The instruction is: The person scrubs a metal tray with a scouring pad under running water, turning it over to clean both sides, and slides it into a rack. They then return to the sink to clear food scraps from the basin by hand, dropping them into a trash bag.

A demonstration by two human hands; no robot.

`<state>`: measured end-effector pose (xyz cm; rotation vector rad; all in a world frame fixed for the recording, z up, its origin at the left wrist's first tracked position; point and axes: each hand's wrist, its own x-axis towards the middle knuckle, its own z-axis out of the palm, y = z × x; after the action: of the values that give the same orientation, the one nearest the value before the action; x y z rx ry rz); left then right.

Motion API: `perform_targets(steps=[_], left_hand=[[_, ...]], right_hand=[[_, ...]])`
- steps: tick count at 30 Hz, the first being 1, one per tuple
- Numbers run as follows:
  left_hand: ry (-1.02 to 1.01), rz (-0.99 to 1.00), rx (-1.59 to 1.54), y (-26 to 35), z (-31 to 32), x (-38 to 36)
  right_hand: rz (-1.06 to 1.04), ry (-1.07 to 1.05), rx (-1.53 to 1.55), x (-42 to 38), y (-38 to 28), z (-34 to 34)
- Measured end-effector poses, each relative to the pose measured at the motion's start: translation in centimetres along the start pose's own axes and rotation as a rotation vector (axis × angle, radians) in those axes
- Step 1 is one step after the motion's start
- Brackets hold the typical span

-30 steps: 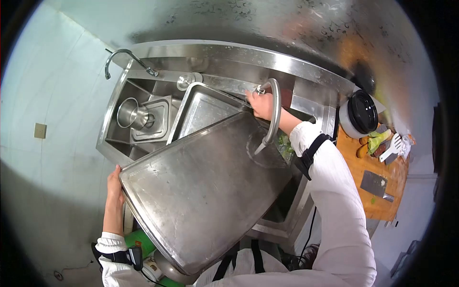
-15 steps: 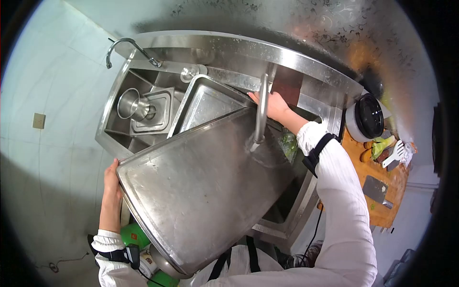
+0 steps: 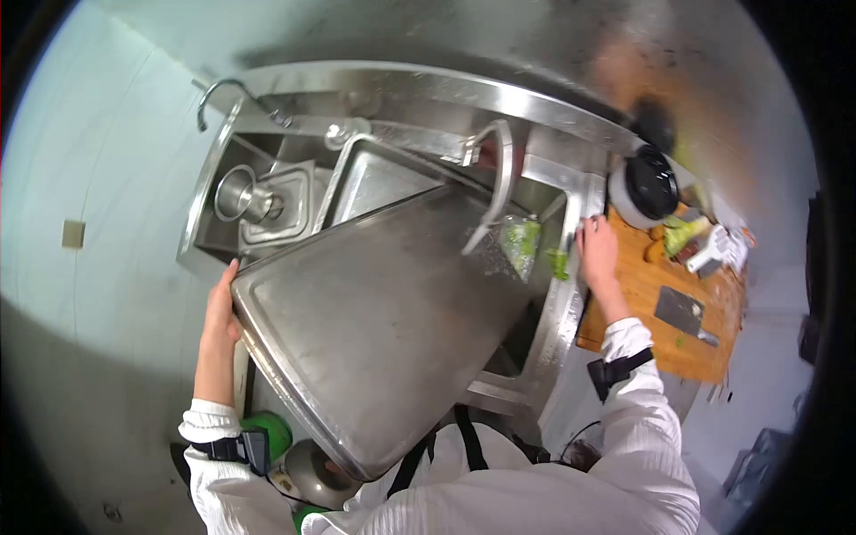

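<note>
A large metal tray [image 3: 374, 312] lies tilted across the sink, its flat surface facing up. My left hand [image 3: 220, 312] grips its left edge, thumb on the rim. My right hand [image 3: 597, 251] is off the tray, at the right rim of the sink [image 3: 571, 294] beside the cutting board; its fingers are bent, and what they hold, if anything, is too small to name. The curved faucet [image 3: 506, 174] runs water onto the tray's upper right part. Green leaves in clear plastic [image 3: 520, 242] show beyond the tray's edge.
A second tray [image 3: 383, 183] leans in the left basin, near a metal cup [image 3: 236, 193] and a small square pan [image 3: 290, 207]. On the right, a wooden board [image 3: 629, 299] bears a cleaver [image 3: 679, 310], vegetables [image 3: 682, 234] and a black-lidded pot [image 3: 651, 183].
My right hand has left the faucet area and moved right and down to the sink's rim. The faucet spout has swung, and more of the bagged greens shows. My left hand still holds the tray.
</note>
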<state>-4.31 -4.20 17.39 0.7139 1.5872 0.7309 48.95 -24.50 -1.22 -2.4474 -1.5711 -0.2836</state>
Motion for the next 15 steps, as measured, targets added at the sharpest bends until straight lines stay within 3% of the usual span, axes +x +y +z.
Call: perform_targets(steps=[2,6,8,14,15], left_hand=[[-0.033,0.041,0.012,0.6,1.2,-1.1],[-0.027,0.102,0.066,1.8,3.0,-4.2],[-0.047,0.134,0.054,1.9,3.6,-4.7],[-0.063,0.180,-0.033,1.5,3.0,-5.9],[-0.088,0.174,-0.046,1.3,2.4,-5.3]], right_hand=[[0.138,-0.125,0.060,-3.2,1.8,-0.1],[0.201,0.024,0.265,-6.5,2.4,-0.2],[0.248,-0.012,0.280,-7.1,2.4,0.3],[0.164,0.189,0.400,-4.5,-0.8,-1.8],[0.126,0.090,0.455,-3.4,-1.8,-2.9]])
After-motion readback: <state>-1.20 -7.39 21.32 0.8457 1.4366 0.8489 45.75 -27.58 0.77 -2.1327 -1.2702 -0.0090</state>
